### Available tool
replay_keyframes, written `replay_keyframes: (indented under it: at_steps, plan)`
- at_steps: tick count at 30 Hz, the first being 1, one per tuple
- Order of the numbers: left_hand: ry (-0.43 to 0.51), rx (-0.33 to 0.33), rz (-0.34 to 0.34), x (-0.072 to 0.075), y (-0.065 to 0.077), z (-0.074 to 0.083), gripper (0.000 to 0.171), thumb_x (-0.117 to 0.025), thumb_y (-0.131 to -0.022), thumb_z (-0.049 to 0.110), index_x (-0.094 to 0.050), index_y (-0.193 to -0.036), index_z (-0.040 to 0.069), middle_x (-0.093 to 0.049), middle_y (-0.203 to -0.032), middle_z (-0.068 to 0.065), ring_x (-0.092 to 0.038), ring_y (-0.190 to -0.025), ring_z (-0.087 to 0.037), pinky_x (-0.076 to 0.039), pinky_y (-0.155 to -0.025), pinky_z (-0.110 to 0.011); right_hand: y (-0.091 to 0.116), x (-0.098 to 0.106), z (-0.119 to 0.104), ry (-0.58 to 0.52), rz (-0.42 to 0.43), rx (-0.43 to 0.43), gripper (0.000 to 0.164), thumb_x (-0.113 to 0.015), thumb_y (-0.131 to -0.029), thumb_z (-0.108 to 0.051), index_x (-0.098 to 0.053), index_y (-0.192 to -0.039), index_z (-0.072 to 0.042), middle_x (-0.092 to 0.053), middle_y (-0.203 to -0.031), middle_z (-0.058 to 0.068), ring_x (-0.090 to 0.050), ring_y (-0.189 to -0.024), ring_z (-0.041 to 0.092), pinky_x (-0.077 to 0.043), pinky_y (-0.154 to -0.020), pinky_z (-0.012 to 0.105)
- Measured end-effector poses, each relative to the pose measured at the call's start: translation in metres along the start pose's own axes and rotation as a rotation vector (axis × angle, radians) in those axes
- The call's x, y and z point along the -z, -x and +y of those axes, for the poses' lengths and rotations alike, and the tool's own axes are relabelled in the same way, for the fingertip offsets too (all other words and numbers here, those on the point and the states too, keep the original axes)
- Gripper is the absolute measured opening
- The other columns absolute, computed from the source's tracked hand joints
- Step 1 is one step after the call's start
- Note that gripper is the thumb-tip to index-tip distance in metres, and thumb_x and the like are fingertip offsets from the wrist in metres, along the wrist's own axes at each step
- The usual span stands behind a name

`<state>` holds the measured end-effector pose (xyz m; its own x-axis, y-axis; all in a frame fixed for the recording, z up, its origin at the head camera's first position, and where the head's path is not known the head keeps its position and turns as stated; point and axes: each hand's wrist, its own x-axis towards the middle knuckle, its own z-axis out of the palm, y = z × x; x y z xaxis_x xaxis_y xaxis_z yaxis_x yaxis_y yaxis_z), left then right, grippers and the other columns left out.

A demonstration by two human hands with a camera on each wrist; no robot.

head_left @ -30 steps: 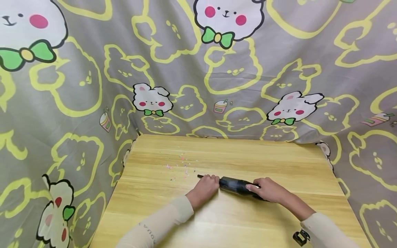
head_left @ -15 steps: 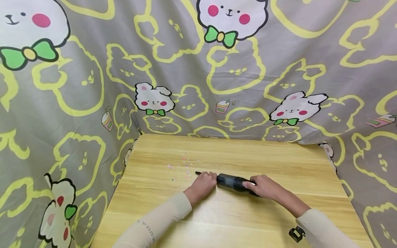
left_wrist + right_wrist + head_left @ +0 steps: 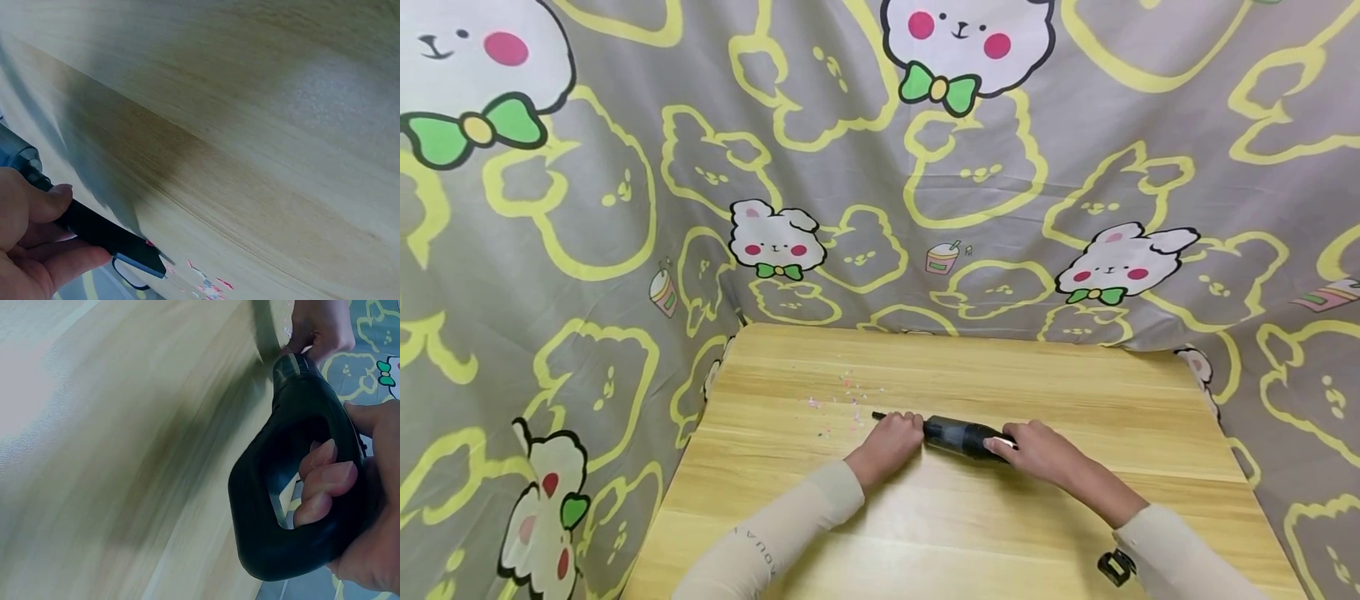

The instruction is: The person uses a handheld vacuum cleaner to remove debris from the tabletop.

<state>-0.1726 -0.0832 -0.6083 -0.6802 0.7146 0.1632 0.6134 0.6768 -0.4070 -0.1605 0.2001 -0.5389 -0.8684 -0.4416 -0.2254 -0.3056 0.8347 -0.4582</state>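
A black handheld vacuum cleaner (image 3: 951,435) with a see-through section is held level just over the wooden table. My right hand (image 3: 1043,452) grips its loop handle (image 3: 240,506); in the right wrist view the fingers curl through the loop. Near the front, my left hand (image 3: 891,446) holds the narrow black nozzle (image 3: 106,232) between thumb and fingers. The nozzle's tip points left, close to the scattered paper scraps (image 3: 855,406), which look pink, white and purple. In the left wrist view several scraps (image 3: 209,284) lie just beyond the tip, and a pink bit is at its edge.
The wooden table (image 3: 1000,525) has a patterned grey curtain (image 3: 880,167) along its back and sides. A small black object (image 3: 1116,567) shows beside the right sleeve, partly covered by it.
Both hands have shifted the vacuum cleaner slightly left and away from the person, so the nozzle tip is nearer the scraps. The grips look the same. The head view has turned a little.
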Motion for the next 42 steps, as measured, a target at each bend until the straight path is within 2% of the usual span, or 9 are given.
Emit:
replay_keyframes:
  at_steps: [4, 10, 14, 20, 26, 35, 42]
  plan:
    - [0.008, 0.013, 0.01, 0.0, -0.001, 0.001, 0.007, -0.07, -0.096, 0.007, -0.077, -0.098, 0.007, -0.075, -0.08, 0.0, -0.068, -0.062, -0.007, -0.061, -0.061, -0.019, 0.004, -0.003, 0.002, 0.059, 0.04, 0.012, 0.045, -0.059, -0.103, -0.051, -0.069, -0.098, -0.007, -0.045, -0.059, -0.004, -0.039, -0.05, 0.008, -0.031, -0.052, 0.025]
    - [0.026, 0.045, 0.042, 0.002, 0.0, 0.002, 0.006, -0.071, -0.095, 0.006, -0.076, -0.097, 0.007, -0.075, -0.08, 0.001, -0.066, -0.061, -0.007, -0.06, -0.059, -0.018, 0.006, -0.01, 0.008, 0.128, 0.16, 0.065, 0.039, -0.062, -0.101, -0.051, -0.067, -0.09, -0.013, -0.036, -0.054, -0.008, -0.031, -0.046, 0.005, -0.026, -0.048, 0.021]
    - [0.041, 0.062, 0.069, 0.0, 0.001, 0.001, 0.006, -0.073, -0.093, 0.005, -0.075, -0.097, 0.007, -0.075, -0.08, 0.0, -0.065, -0.061, -0.007, -0.059, -0.059, -0.018, 0.008, -0.014, 0.008, 0.153, 0.22, 0.089, 0.038, -0.065, -0.1, -0.048, -0.068, -0.088, -0.012, -0.036, -0.053, -0.009, -0.03, -0.045, 0.004, -0.027, -0.047, 0.02]
    - [0.069, 0.082, 0.113, 0.0, -0.003, -0.005, 0.007, -0.073, -0.092, 0.002, -0.073, -0.098, 0.006, -0.076, -0.084, -0.001, -0.066, -0.063, -0.009, -0.059, -0.058, -0.018, 0.008, -0.012, 0.005, 0.158, 0.241, 0.081, 0.043, -0.064, -0.101, -0.048, -0.072, -0.095, -0.006, -0.04, -0.051, -0.008, -0.032, -0.042, 0.004, -0.029, -0.047, 0.02]
    - [0.092, 0.088, 0.117, -0.001, -0.005, -0.008, 0.009, -0.073, -0.093, 0.001, -0.073, -0.1, 0.007, -0.077, -0.088, -0.002, -0.068, -0.065, -0.009, -0.06, -0.058, -0.018, 0.006, -0.007, 0.002, 0.223, 0.265, 0.094, 0.048, -0.062, -0.101, -0.051, -0.074, -0.101, -0.004, -0.041, -0.05, -0.008, -0.033, -0.042, 0.004, -0.032, -0.047, 0.021]
    - [0.095, 0.105, 0.149, -0.005, -0.007, -0.009, 0.011, -0.074, -0.091, 0.001, -0.073, -0.101, 0.006, -0.078, -0.089, -0.003, -0.071, -0.068, -0.011, -0.061, -0.06, -0.019, 0.002, -0.004, 0.0, 0.252, 0.294, 0.126, 0.044, -0.065, -0.1, -0.048, -0.074, -0.096, -0.005, -0.041, -0.049, -0.008, -0.034, -0.041, 0.003, -0.032, -0.046, 0.021]
    - [0.137, 0.128, 0.144, -0.007, -0.013, -0.012, 0.012, -0.073, -0.092, -0.001, -0.074, -0.103, 0.004, -0.078, -0.092, -0.005, -0.072, -0.07, -0.012, -0.062, -0.062, -0.019, -0.002, -0.003, -0.001, 0.305, 0.306, 0.124, 0.045, -0.065, -0.1, -0.05, -0.073, -0.097, -0.006, -0.044, -0.05, -0.007, -0.036, -0.042, 0.005, -0.03, -0.044, 0.022]
